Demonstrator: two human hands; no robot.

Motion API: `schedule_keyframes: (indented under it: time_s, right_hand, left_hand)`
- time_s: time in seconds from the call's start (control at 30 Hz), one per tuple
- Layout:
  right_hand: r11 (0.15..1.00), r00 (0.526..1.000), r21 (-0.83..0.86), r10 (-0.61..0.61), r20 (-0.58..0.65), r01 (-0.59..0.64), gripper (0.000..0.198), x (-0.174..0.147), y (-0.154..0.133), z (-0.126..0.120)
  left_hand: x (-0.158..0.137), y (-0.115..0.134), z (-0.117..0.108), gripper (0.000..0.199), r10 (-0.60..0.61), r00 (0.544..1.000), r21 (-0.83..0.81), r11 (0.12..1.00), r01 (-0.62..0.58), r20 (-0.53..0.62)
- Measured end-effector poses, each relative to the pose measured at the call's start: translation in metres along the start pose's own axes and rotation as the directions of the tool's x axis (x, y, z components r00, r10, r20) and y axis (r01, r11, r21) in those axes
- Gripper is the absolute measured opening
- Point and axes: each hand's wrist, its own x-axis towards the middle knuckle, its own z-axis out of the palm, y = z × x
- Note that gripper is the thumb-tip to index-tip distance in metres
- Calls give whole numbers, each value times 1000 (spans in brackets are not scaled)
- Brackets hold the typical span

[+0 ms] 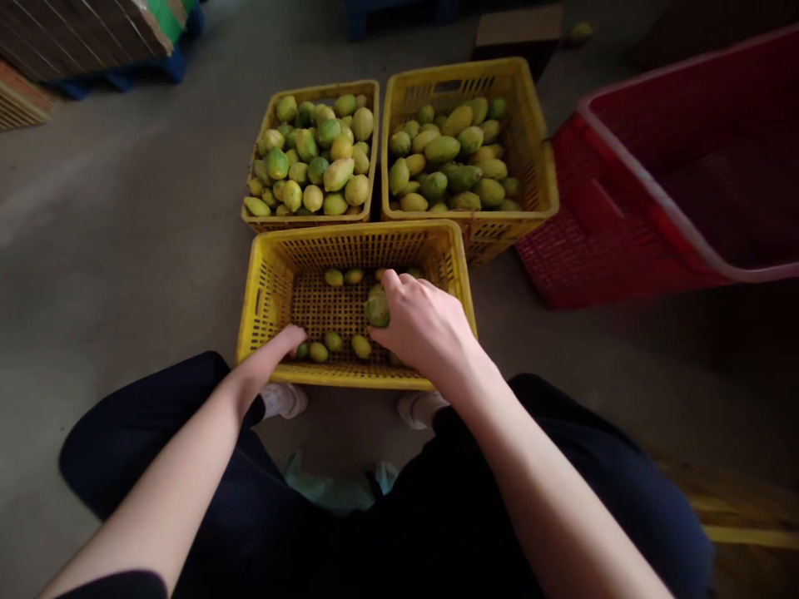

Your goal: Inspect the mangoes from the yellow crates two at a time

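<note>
In the near yellow crate [353, 381], several small green-yellow lemons [361, 347] lie scattered on the perforated floor. My right hand [424, 320] is over the crate's right half, its fingers curled round a larger green-yellow lemon [377, 306] that shows at its left side. The near left corner is where my left hand [288, 339] reaches in, palm down. Its fingers close over a small green lemon [302, 351]; most of the fingers are hidden behind the hand and the crate rim.
Behind stand two yellow crates, the left crate [305, 221] heaped with green-yellow fruit, the right crate [543, 179] holding longer greenish fruit. A large red crate [599, 200] stands at right. A blue pallet [125, 76] with stacked goods is at far left, a cardboard box [519, 27] at the back.
</note>
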Motion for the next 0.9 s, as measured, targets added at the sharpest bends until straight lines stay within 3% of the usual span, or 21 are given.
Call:
schedule_keyframes:
  time_s: [0.07,0.13,0.23,0.3,0.37,0.4,0.5,0.57,0.63,0.7,0.77,0.83,0.9]
  right_hand:
    - [1000,1000,-8,-10,-25,9,34,0,0,-2]
    - [1000,998,1,-21,-63,21,33,2,0,-4]
    - [997,989,73,-26,-142,37,33,4,-3,-5]
    - [980,977,193,3,-213,39,38,4,-6,-7]
    - [922,961,384,54,-272,57,45,3,-7,-10]
    - [865,954,495,71,-290,85,47,2,-8,-11]
    - [597,949,780,96,-300,186,46,-5,-10,-11]
    - [415,947,889,160,-279,192,48,-11,-12,-8]
    - [284,937,940,235,-258,187,55,-16,-15,-3]
    - [234,925,951,275,-262,200,58,-20,-18,2]
    - [255,912,940,285,-296,226,57,-21,-20,3]
    - [308,885,912,296,-361,269,55,-19,-21,3]
    - [436,843,835,254,-473,337,55,-16,-22,2]
  left_hand:
    - [8,0,-18,32,61,997,39,997,-63,56]
    - [4,0,-47,40,132,991,54,990,-134,38]
    - [-28,7,-104,56,259,955,-16,964,-264,-141]
    - [-64,17,-142,65,322,890,-142,913,-382,-322]
    - [-105,29,-167,69,319,806,-325,793,-515,-499]
    - [-124,34,-174,70,304,771,-428,690,-583,-560]
    - [-163,47,-172,60,243,740,-700,239,-673,-628]
    - [-171,55,-161,53,214,773,-797,-54,-601,-597]
    - [-170,63,-151,48,193,830,-845,-249,-474,-523]
    - [-166,71,-146,43,185,871,-860,-342,-378,-456]
    - [-164,80,-145,41,188,882,-863,-370,-343,-432]
    - [-163,88,-147,42,197,878,-860,-376,-344,-437]
    - [-165,96,-148,41,207,860,-845,-389,-366,-467]
